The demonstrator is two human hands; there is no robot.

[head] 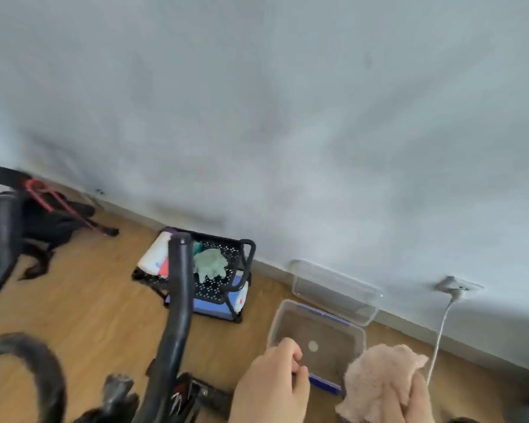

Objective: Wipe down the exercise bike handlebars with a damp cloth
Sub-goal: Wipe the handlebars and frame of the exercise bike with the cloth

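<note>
The black handlebar [177, 303] of the exercise bike rises through the lower middle, its capped end pointing up at the wall. A curved black loop of the bar [40, 361] sits at the lower left. My right hand [409, 401] grips a bunched beige cloth [382, 380] at the bottom right. My left hand [272, 383] is curled into a loose fist just right of the bar, not touching it, with nothing visible in it. The frame is blurred.
A clear plastic tub with blue clips [318, 334] stands on the wooden floor below my hands, its lid [336, 288] leaning on the wall. A black perforated cart [226, 288] holds a green rag and bottles. A white cable [440, 331] hangs from a wall socket.
</note>
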